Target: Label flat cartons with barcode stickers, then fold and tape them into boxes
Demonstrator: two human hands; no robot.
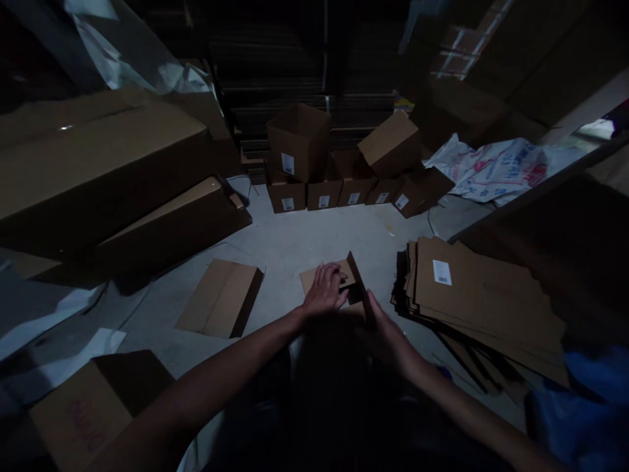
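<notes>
A small brown cardboard box lies on the grey floor just ahead of me, one flap standing up at its right side. My left hand rests flat on top of the box, fingers stretched out and pressing a flap down. My right hand is at the box's right edge, fingers straight against the raised flap. The near part of the box is hidden by my hands and by shadow.
A pile of flattened cartons lies at the right, one flat carton at the left. Several made-up small boxes stand at the back. Large cartons fill the left, a printed sack the far right.
</notes>
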